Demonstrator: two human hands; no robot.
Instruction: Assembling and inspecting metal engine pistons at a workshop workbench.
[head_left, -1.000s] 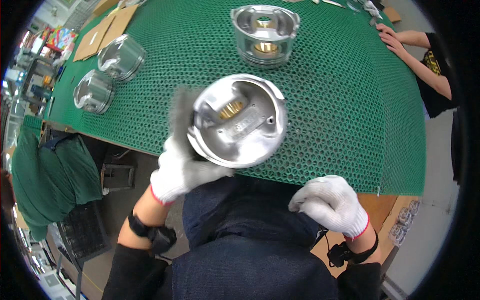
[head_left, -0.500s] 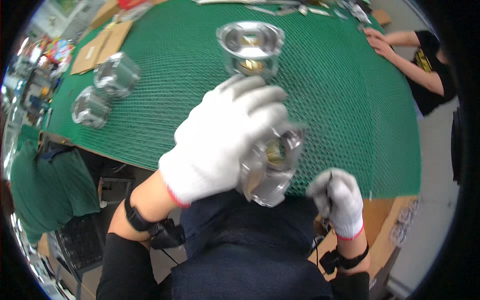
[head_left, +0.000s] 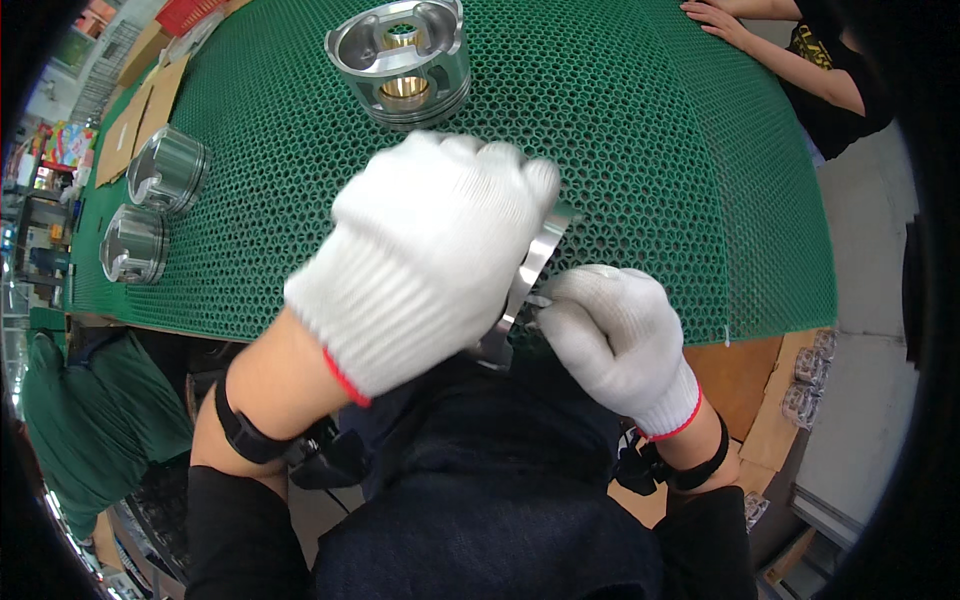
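Note:
My left hand (head_left: 430,255), in a white knit glove, is wrapped over a shiny metal piston (head_left: 530,275) held close to my chest; only the piston's bright side edge shows past the glove. My right hand (head_left: 615,340), also gloved, pinches at the lower side of that piston with thumb and fingers together. Whether something small sits between those fingers is hidden. A second piston (head_left: 402,60) stands open side up on the green honeycomb mat (head_left: 640,170), farther out.
Two more pistons (head_left: 165,165) (head_left: 132,245) lie on the mat's left side. Another person's hand (head_left: 715,20) and forearm rest at the far right corner. Cardboard sheets (head_left: 125,125) lie at the far left. Small bagged parts (head_left: 805,390) sit below the table's right edge.
The piston was held up open side toward me in my left hand; it has since been turned and covered by the left glove, and my right hand rose from my lap to pinch its side.

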